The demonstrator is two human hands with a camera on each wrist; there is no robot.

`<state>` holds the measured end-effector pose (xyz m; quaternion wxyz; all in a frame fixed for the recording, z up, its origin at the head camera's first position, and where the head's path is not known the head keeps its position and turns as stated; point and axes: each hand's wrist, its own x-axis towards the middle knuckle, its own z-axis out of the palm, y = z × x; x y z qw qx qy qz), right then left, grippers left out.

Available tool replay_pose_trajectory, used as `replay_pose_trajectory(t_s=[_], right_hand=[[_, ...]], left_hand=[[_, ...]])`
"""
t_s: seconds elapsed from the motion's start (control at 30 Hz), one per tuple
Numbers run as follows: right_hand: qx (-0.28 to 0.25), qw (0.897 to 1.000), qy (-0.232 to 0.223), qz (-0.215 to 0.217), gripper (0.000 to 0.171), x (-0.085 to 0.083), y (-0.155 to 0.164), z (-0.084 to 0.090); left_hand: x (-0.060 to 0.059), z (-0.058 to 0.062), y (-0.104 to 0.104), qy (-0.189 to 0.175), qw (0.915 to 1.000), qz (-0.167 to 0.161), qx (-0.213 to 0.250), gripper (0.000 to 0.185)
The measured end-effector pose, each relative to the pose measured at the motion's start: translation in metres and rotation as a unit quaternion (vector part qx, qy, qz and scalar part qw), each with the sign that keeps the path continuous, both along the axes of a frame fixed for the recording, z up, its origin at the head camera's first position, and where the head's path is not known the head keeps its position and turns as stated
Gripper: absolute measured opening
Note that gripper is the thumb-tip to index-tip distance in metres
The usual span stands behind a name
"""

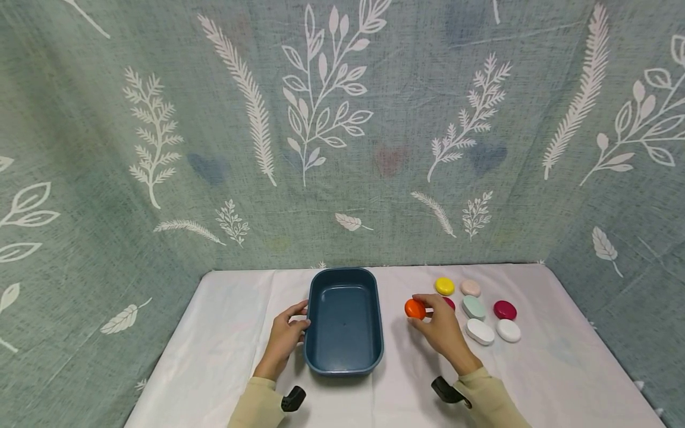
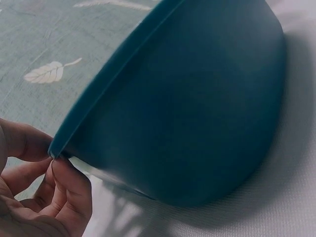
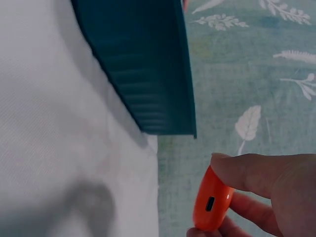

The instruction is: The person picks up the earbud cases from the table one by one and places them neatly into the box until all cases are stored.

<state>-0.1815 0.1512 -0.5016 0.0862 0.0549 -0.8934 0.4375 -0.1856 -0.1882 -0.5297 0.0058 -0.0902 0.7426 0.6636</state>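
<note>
Orange case (image 1: 414,308), dark teal tub (image 1: 343,358), leaf-patterned backdrop (image 1: 342,131)

The head view looks forward and down over the desk (image 1: 225,333); both wrist views sit close and low, sharing the blue tub (image 1: 343,321).

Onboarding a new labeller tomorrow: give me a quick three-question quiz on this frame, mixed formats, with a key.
1. True or false: the blue tub already holds one of the small cases.
2. Multiple choice: what does the right hand hold? A) the yellow case B) the orange case C) a white case
3. Short answer: where does the left hand touch?

Key
1. False. The tub's inside shows bare in the head view.
2. B. The orange case is pinched between thumb and fingers; the yellow case and white cases lie on the table.
3. The tub's left rim, fingers at its edge.
</note>
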Motion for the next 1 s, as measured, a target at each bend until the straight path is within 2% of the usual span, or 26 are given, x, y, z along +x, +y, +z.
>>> replay_pose_trajectory(t_s=[0.3, 0.6, 1.0], right_hand=[[-0.019, 1.000, 0.012, 0.011, 0.048, -0.011, -0.015, 0.006], [-0.025, 1.000, -0.001, 0.008, 0.047, -0.015, -0.027, 0.012], [-0.054, 0.998, 0.026, 0.031, 0.046, -0.026, -0.048, 0.020]], left_hand=[[0.003, 0.005, 0.001, 0.005, 1.0000, 0.000, 0.007, 0.054], [0.002, 0.004, 0.003, 0.005, 1.0000, 0.002, 0.006, 0.052], [0.002, 0.003, 0.003, 0.003, 0.9999, 0.008, 0.006, 0.053]])
